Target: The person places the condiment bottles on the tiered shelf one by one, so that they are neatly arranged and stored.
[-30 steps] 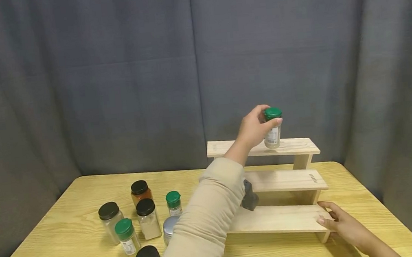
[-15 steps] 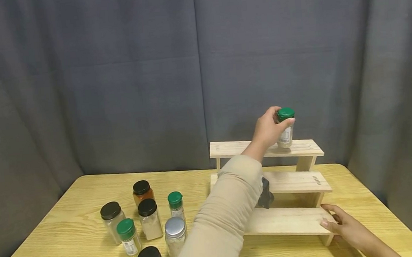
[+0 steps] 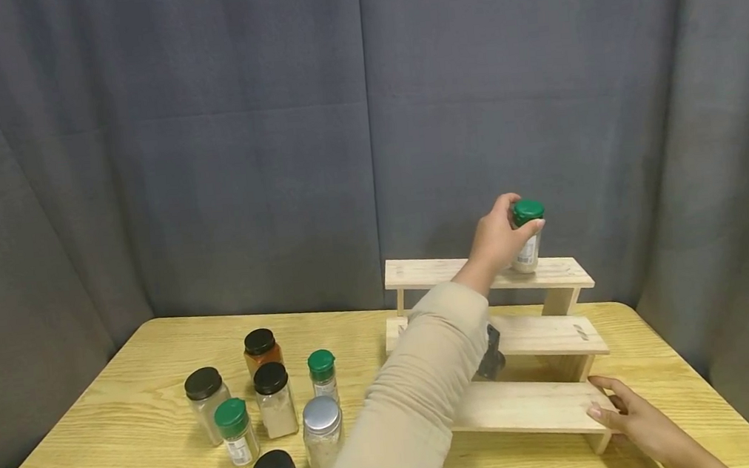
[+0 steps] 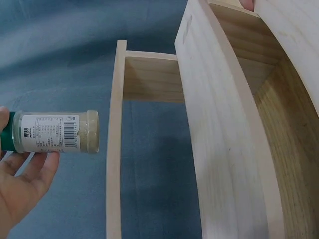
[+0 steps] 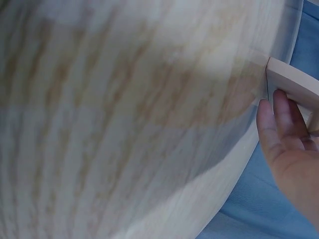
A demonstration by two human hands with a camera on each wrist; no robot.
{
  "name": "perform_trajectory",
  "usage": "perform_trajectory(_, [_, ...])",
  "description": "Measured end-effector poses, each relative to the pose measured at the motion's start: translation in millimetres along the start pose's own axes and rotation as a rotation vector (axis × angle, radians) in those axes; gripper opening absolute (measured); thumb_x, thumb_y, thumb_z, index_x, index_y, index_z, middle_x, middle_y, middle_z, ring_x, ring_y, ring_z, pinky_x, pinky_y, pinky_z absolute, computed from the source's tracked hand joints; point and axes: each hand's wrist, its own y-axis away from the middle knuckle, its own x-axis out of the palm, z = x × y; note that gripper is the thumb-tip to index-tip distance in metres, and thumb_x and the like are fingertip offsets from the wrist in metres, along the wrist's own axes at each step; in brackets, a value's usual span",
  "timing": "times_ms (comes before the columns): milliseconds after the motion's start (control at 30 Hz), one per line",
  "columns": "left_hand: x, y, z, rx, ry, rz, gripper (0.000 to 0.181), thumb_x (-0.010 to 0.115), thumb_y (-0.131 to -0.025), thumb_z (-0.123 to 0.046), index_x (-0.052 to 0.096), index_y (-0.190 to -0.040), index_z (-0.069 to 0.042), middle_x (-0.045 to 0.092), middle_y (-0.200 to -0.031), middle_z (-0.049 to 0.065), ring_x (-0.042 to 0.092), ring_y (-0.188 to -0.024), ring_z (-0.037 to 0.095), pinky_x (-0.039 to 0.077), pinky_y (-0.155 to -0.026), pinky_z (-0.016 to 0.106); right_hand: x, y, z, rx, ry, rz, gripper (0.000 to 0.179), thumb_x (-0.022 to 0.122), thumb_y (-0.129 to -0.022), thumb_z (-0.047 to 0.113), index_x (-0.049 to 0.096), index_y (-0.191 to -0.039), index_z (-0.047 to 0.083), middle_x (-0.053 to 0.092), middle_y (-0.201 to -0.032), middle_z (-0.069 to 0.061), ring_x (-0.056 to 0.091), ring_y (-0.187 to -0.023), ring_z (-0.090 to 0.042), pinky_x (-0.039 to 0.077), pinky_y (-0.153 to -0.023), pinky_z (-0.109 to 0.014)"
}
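My left hand [image 3: 497, 241] grips a spice jar [image 3: 527, 253] with a green lid, near the right end of the wooden step shelf's top board [image 3: 418, 272]. In the left wrist view, the spice jar [image 4: 55, 132] shows pale powder and a barcode label, with a gap between its base and the top board [image 4: 114, 149]. Thumb and fingers hold it around the lid end. At the right end of the bottom board [image 3: 530, 406], my right hand [image 3: 638, 419] holds the step shelf, thumb on top. The right wrist view shows its fingers [image 5: 269, 127] against a wooden side piece [image 5: 294, 82].
Several jars stand on the table [image 3: 129, 404] at left: black-lidded ones [image 3: 276, 410], green-lidded ones [image 3: 237, 435] and one with a silver lid [image 3: 323, 439]. Behind the table hangs a grey curtain [image 3: 241, 164]. My left sleeve [image 3: 415, 394] crosses in front of the shelf.
My left hand has carried the green-lidded jar rightward along the top board and slightly lower. My right hand keeps its hold on the shelf end. The view has shifted slightly.
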Motion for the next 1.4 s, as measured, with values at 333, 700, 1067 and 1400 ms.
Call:
perform_trajectory(333, [13.6, 2.4, -3.9, -0.04, -0.072, 0.023, 0.041, 0.057, -0.081, -0.037, 0.041, -0.118, -0.03, 0.057, -0.102, -0.005, 0.055, -0.085, 0.008, 0.044, -0.068, 0.022, -1, 1.5, -4, -0.018, -0.017, 0.037, 0.066, 0.048, -0.089, 0.018, 0.005, -0.129, -0.012, 0.031, -0.113, -0.041, 0.051, -0.092, -0.035, 0.045, -0.073, -0.045])
perform_trajectory(700, [20.0, 0.5, -3.8, 0.04, -0.24, 0.043, 0.056, 0.062, -0.079, -0.027, 0.037, -0.128, -0.033, 0.055, -0.106, -0.005, 0.053, -0.092, 0.009, 0.043, -0.073, 0.022, -2, 4.9, 0, 0.013, -0.004, -0.006, 0.064, 0.047, -0.089, 0.017, 0.006, -0.131, -0.009, 0.02, -0.119, -0.044, 0.049, -0.096, -0.039, 0.044, -0.075, -0.046])
perform_trajectory(1067, [22.7, 2.1, -4.1, 0.074, -0.29, 0.053, 0.069, 0.066, -0.077, -0.018, 0.029, -0.132, -0.035, 0.053, -0.109, -0.003, 0.051, -0.095, 0.009, 0.043, -0.075, 0.021, -2, 6.3, 3, -0.036, -0.026, 0.03, 0.066, 0.048, -0.089, 0.017, 0.004, -0.129, -0.013, 0.029, -0.113, -0.041, 0.051, -0.092, -0.034, 0.046, -0.073, -0.043])
perform_trajectory(1400, [26.9, 5.0, -1.7, 0.051, -0.259, 0.032, 0.074, 0.068, -0.075, -0.023, 0.025, -0.134, -0.033, 0.054, -0.109, -0.004, 0.052, -0.095, 0.009, 0.042, -0.077, 0.023, -2, 7.3, -1, -0.016, -0.021, 0.026, 0.066, 0.048, -0.089, 0.017, 0.004, -0.128, -0.013, 0.027, -0.113, -0.044, 0.051, -0.091, -0.034, 0.045, -0.073, -0.045])
